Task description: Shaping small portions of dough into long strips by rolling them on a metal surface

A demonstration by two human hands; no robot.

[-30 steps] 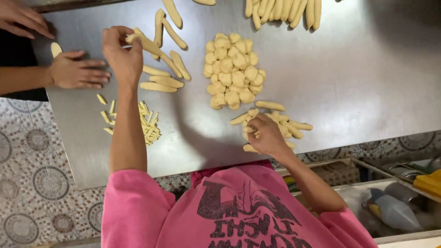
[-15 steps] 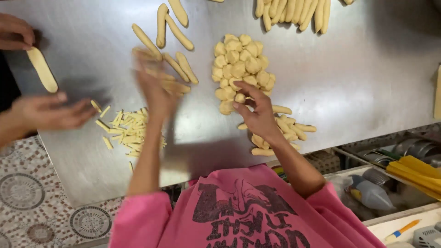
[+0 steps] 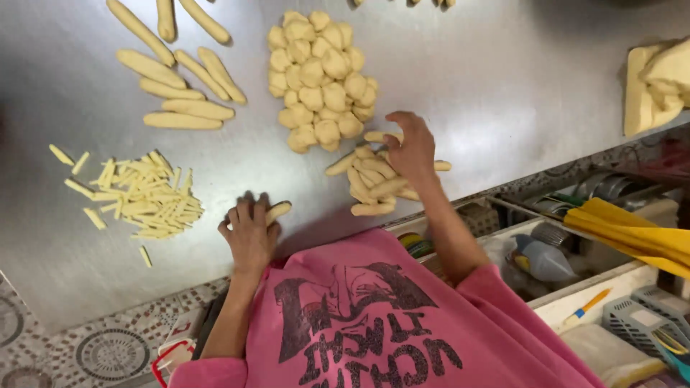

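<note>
My left hand (image 3: 249,231) lies flat on a small dough piece (image 3: 278,211) near the front edge of the steel table (image 3: 503,86); one end of the piece sticks out from under the fingers. My right hand (image 3: 411,151) rests on a heap of short dough rolls (image 3: 374,188), fingers curled over them. Just behind that heap sits a mound of dough balls (image 3: 321,79). Several long dough rolls (image 3: 180,93) lie at the far left. A pile of thin dough sticks (image 3: 147,201) is left of my left hand.
A block of dough (image 3: 658,82) sits at the table's right edge. Below the table at right are bins with a yellow cloth (image 3: 632,233), a squeeze bottle (image 3: 543,259) and grey baskets (image 3: 647,316). Patterned floor tiles (image 3: 108,352) show at lower left.
My left hand came down from the long rolls to press a dough piece at the table's front edge. The other person's hands at the left have left the view. The camera shifted right.
</note>
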